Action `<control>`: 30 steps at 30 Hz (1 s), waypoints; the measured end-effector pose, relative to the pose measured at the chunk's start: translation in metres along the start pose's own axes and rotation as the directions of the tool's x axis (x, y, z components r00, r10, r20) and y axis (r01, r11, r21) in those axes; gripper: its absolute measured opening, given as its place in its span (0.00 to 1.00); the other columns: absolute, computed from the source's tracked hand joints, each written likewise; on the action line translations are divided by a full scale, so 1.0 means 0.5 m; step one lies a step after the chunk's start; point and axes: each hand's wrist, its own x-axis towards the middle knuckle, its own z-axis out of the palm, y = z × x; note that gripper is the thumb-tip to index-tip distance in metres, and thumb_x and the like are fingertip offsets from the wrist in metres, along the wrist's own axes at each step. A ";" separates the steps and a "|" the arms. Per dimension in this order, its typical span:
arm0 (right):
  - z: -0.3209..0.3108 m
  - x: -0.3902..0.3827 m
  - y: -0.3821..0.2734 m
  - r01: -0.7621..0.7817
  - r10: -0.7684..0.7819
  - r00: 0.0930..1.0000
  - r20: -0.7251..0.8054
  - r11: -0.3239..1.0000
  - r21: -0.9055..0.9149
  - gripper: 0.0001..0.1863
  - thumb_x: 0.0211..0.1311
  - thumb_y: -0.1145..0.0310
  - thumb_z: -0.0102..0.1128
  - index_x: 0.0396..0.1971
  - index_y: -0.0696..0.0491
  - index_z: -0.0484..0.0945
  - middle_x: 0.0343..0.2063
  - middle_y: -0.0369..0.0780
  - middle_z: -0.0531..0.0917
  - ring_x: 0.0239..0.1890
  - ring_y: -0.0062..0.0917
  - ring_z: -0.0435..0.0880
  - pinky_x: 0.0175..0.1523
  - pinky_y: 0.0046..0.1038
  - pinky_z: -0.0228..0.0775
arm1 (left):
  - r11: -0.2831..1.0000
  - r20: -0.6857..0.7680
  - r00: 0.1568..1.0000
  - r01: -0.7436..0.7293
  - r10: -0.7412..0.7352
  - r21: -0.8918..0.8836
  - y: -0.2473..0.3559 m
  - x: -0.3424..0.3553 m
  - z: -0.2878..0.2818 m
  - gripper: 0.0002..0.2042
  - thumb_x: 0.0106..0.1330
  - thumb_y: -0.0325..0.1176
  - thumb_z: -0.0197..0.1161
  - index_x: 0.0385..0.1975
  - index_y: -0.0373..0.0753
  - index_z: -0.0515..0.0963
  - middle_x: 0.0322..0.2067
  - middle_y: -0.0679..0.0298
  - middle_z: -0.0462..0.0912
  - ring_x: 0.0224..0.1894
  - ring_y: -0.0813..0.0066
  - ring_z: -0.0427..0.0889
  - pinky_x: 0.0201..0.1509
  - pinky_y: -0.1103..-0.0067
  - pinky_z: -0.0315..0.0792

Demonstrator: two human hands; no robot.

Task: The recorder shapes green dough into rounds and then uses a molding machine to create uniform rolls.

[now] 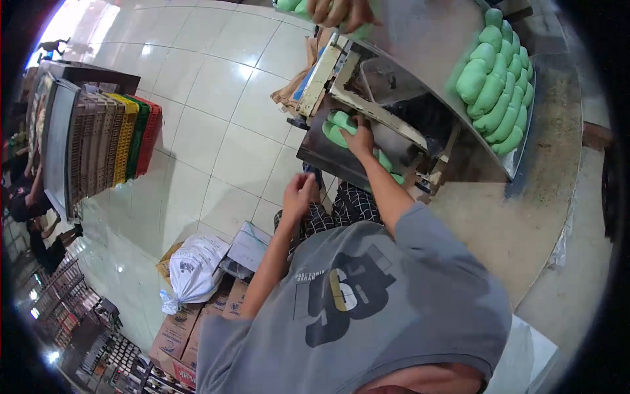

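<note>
Pieces of smooth green dough (342, 121) lie on the dark tray (315, 154) of a cream-framed machine in front of me. My right hand (359, 139) is among them, thumb and fingers closed about one piece at the tray's far left part. More green dough (384, 161) shows beside my right wrist. My left hand (300, 192) hangs in front of the tray, fingers curled in, with nothing seen in it. Another person's hand (341, 12) reaches in at the top edge, above the machine, near some more green dough.
Rows of green dough rolls (495, 92) are stacked on the metal surface at the right. The machine's frame (377, 108) stands just beyond my right hand. Stacked crates (134, 138) are at the left. A white sack (197, 266) and cardboard boxes (190, 335) sit by my left side.
</note>
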 end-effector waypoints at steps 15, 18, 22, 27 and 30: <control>0.054 0.010 0.023 0.215 -0.200 0.975 0.095 0.959 -0.184 0.37 0.47 0.55 0.69 0.57 0.52 0.67 0.45 0.49 0.77 0.49 0.43 0.75 0.53 0.39 0.66 | 0.348 0.309 0.943 0.332 -0.122 -0.876 -0.055 0.023 -0.034 0.29 0.63 0.66 0.46 0.34 0.42 0.73 0.28 0.63 0.78 0.31 0.71 0.78 0.38 0.68 0.75; 0.098 0.015 0.020 0.204 -0.215 0.951 0.220 0.976 0.072 0.34 0.45 0.56 0.69 0.55 0.50 0.71 0.47 0.50 0.78 0.48 0.44 0.77 0.52 0.39 0.68 | 0.185 0.279 0.955 0.294 -0.104 -0.938 -0.052 -0.012 -0.043 0.29 0.64 0.64 0.47 0.36 0.39 0.75 0.38 0.56 0.81 0.45 0.65 0.79 0.53 0.56 0.72; 0.051 -0.143 -0.051 0.103 -0.322 0.905 0.279 0.800 0.590 0.27 0.49 0.68 0.69 0.52 0.55 0.73 0.44 0.42 0.82 0.44 0.23 0.79 0.48 0.29 0.72 | 0.212 0.338 0.938 0.348 -0.080 -0.913 -0.031 -0.015 -0.041 0.33 0.65 0.61 0.43 0.55 0.37 0.70 0.54 0.48 0.72 0.58 0.54 0.72 0.61 0.49 0.63; -0.077 -0.235 -0.060 -0.425 -0.265 0.677 0.687 0.621 0.659 0.27 0.62 0.59 0.61 0.56 0.57 0.70 0.48 0.47 0.79 0.50 0.31 0.78 0.53 0.30 0.69 | 0.294 0.433 0.896 0.443 -0.102 -0.847 -0.018 0.004 -0.022 0.36 0.66 0.61 0.39 0.62 0.35 0.62 0.55 0.45 0.71 0.55 0.47 0.72 0.61 0.52 0.63; -0.129 -0.146 0.067 -0.149 -0.017 0.906 0.424 0.923 0.356 0.30 0.61 0.57 0.61 0.61 0.52 0.66 0.51 0.49 0.75 0.54 0.35 0.74 0.57 0.40 0.67 | 0.245 0.554 0.833 0.537 0.001 -0.807 -0.013 0.002 -0.018 0.37 0.65 0.62 0.38 0.60 0.33 0.63 0.53 0.41 0.71 0.54 0.45 0.72 0.61 0.55 0.65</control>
